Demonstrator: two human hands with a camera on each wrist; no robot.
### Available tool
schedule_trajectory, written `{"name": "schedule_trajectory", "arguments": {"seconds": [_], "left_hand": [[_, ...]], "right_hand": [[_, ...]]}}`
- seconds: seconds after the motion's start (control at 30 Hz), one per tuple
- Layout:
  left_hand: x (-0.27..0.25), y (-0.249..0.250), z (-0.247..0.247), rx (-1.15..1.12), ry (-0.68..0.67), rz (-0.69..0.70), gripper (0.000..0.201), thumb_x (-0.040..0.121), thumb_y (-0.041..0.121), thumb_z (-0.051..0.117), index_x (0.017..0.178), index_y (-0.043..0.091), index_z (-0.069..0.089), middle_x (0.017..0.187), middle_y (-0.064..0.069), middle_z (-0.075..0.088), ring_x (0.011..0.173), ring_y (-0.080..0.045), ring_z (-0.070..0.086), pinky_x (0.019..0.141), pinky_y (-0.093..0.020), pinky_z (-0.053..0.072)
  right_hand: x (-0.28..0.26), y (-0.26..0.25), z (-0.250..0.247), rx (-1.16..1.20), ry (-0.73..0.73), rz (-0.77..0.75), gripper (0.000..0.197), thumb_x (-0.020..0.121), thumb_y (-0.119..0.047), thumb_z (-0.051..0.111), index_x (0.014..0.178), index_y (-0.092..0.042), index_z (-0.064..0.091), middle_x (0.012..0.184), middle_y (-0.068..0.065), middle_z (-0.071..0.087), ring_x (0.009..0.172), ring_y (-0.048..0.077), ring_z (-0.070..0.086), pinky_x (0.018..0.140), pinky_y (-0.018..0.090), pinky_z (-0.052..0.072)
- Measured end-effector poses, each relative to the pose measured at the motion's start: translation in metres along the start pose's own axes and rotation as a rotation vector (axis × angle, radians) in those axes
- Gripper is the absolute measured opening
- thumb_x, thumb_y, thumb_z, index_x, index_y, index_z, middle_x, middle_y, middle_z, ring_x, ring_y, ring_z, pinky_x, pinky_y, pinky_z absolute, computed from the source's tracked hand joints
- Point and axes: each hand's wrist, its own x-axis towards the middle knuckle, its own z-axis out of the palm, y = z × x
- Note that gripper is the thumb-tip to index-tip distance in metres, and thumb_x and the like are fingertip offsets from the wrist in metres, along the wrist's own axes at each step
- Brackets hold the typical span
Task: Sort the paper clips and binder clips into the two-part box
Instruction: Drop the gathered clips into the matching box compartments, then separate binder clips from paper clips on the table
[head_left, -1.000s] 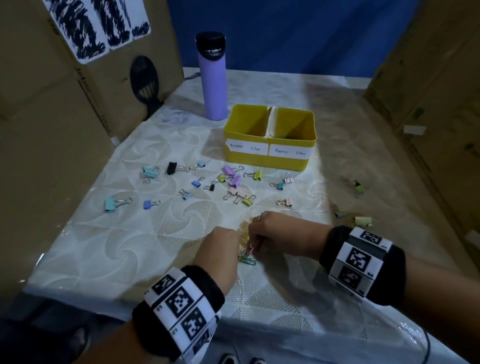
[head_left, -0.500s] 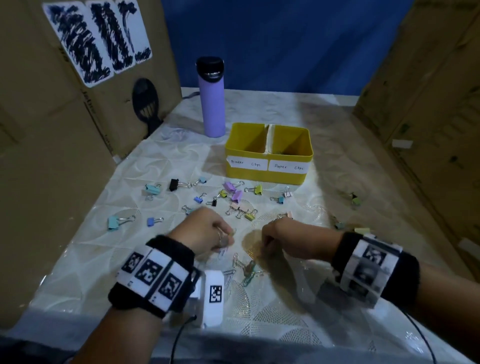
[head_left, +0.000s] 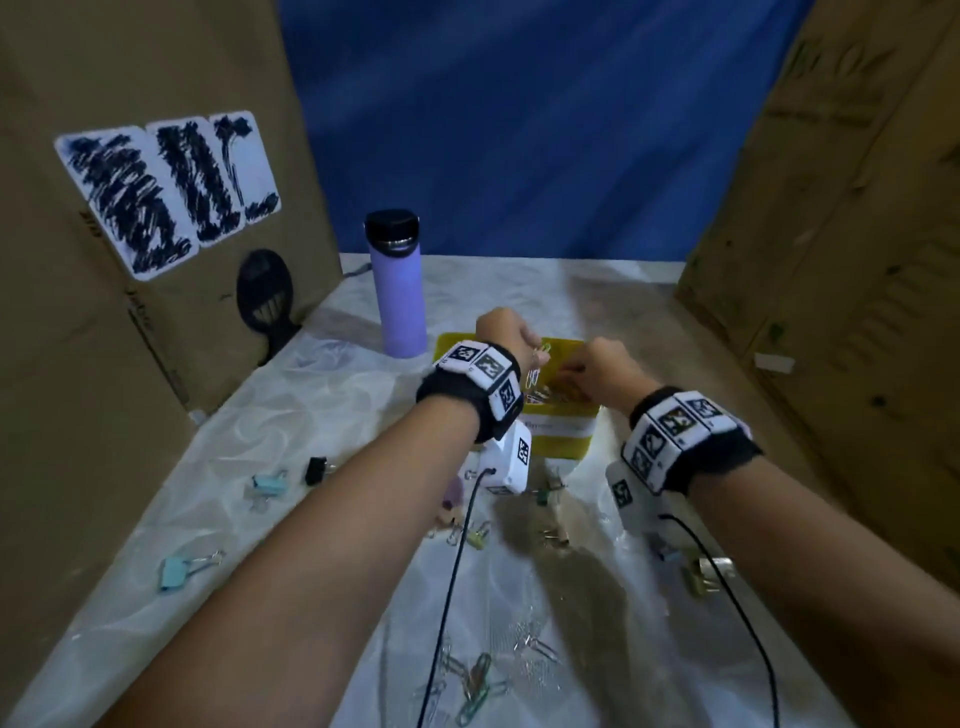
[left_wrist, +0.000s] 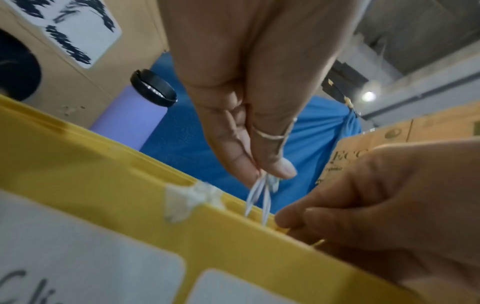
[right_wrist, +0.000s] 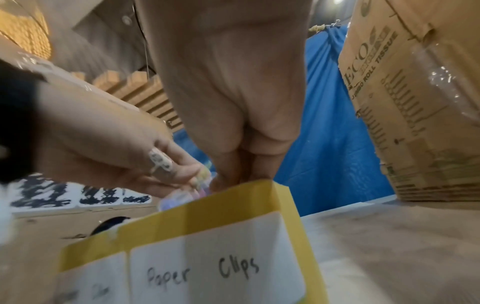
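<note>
Both hands moved from near surface (head_left: 332, 405) to far box (head_left: 563, 446). Left hand (head_left: 506, 332) pinches paper clips (head_left: 535, 371) hanging lengthwise over right compartment; right hand (head_left: 597, 366) beside, fingers curled, contents unclear.

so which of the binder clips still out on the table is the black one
The black binder clip lies far left, just right of the light blue binder clip. It is the only dark one; the other binder clips there are pastel.

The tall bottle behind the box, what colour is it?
The bottle is light purple with a black lid; the head view shows it best.
</note>
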Motion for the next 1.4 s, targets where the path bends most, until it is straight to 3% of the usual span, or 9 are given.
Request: {"name": "schedule_trajectory", "arguments": {"seconds": [0.33, 0.43, 0.5, 0.63, 0.73, 0.83, 1.0, 1.1, 1.4], "left_hand": [[-0.113, -0.052, -0.044, 0.427, -0.367, 0.359, 0.017, 0.078, 0.01, 0.07, 0.095, 0.012, 0.074, 0.087, -0.002, 0.073, 0.071, -0.006, 0.06, 0.071, -0.02, 0.041], [-0.186, -0.092, -0.037, 0.481, -0.636, 0.26, 0.036, 0.09, 0.021, 0.056, 0.126, 0.021, 0.056, 0.128, 0.001, 0.059, 0.114, -0.011, 0.057, 0.098, -0.024, 0.043], [-0.218, -0.111, -0.027, 0.518, -0.74, 0.221, 0.05, 0.095, 0.027, 0.046, 0.142, 0.03, 0.03, 0.155, 0.001, 0.024, 0.142, -0.022, 0.026, 0.116, -0.034, 0.024], [-0.238, -0.135, -0.017, 0.764, -0.769, 0.397, 0.062, 0.096, 0.029, 0.042, 0.148, 0.026, 0.008, 0.158, -0.011, -0.008, 0.147, -0.031, -0.005, 0.118, -0.032, -0.003], [-0.237, -0.141, -0.021, 0.816, -0.777, 0.403, 0.072, 0.071, 0.041, 0.074, 0.133, 0.015, 0.049, 0.138, -0.025, 0.048, 0.118, -0.044, 0.054, 0.1, -0.037, 0.046], [-0.225, -0.147, -0.024, 0.9, -0.713, 0.387, 0.061, 0.017, 0.059, 0.086, 0.07, 0.029, 0.077, 0.064, 0.002, 0.073, 0.05, -0.004, 0.065, 0.045, -0.008, 0.048], [-0.222, -0.132, -0.036, 0.728, -0.717, 0.305, 0.028, 0.086, 0.021, 0.062, 0.112, 0.011, 0.068, 0.102, -0.011, 0.068, 0.096, -0.017, 0.063, 0.062, -0.003, 0.027], [-0.223, -0.132, -0.038, 0.611, -0.597, 0.236, 0.024, 0.084, 0.021, 0.065, 0.104, 0.012, 0.072, 0.095, -0.011, 0.072, 0.086, -0.016, 0.064, 0.049, -0.001, 0.025], [-0.228, -0.138, -0.038, 0.538, -0.515, 0.202, 0.016, 0.085, 0.019, 0.063, 0.089, 0.006, 0.071, 0.095, -0.009, 0.072, 0.079, -0.014, 0.064, 0.065, -0.017, 0.039]], "right_hand": [[-0.099, -0.022, 0.007, 0.135, -0.004, -0.362, 0.01, 0.076, 0.0, 0.064, 0.084, -0.001, 0.071, 0.086, 0.016, 0.072, 0.078, 0.023, 0.061, 0.069, 0.022, 0.04], [-0.142, -0.035, 0.035, 0.036, -0.398, -0.461, 0.015, 0.079, -0.008, 0.064, 0.093, -0.009, 0.071, 0.094, 0.009, 0.072, 0.088, 0.021, 0.063, 0.069, 0.014, 0.034], [-0.156, -0.035, 0.054, -0.038, -0.497, -0.466, 0.018, 0.081, -0.01, 0.059, 0.097, -0.009, 0.068, 0.098, 0.011, 0.069, 0.093, 0.025, 0.061, 0.067, 0.015, 0.029], [-0.162, -0.036, 0.068, 0.015, -0.515, -0.452, 0.023, 0.076, -0.003, 0.056, 0.093, -0.014, 0.067, 0.083, 0.004, 0.065, 0.083, 0.021, 0.061, 0.063, 0.016, 0.035], [-0.161, -0.04, 0.069, 0.033, -0.523, -0.512, 0.021, 0.075, -0.003, 0.06, 0.089, -0.015, 0.069, 0.087, 0.004, 0.069, 0.082, 0.016, 0.061, 0.056, 0.006, 0.032], [-0.16, -0.04, 0.071, 0.062, -0.547, -0.51, 0.014, 0.072, -0.004, 0.068, 0.083, -0.011, 0.071, 0.089, 0.005, 0.074, 0.078, 0.006, 0.06, 0.057, -0.004, 0.03], [-0.159, -0.039, 0.073, 0.053, -0.551, -0.476, 0.017, 0.071, 0.001, 0.066, 0.083, -0.009, 0.071, 0.089, 0.007, 0.073, 0.077, 0.008, 0.061, 0.061, 0.0, 0.029], [-0.161, -0.04, 0.073, 0.033, -0.549, -0.463, 0.019, 0.071, 0.003, 0.063, 0.084, -0.008, 0.071, 0.091, 0.009, 0.074, 0.086, 0.018, 0.066, 0.065, 0.01, 0.036], [-0.176, -0.042, 0.068, 0.055, -0.519, -0.414, 0.027, 0.074, 0.006, 0.054, 0.088, -0.01, 0.07, 0.093, 0.007, 0.074, 0.089, 0.022, 0.066, 0.078, 0.028, 0.05]]}}
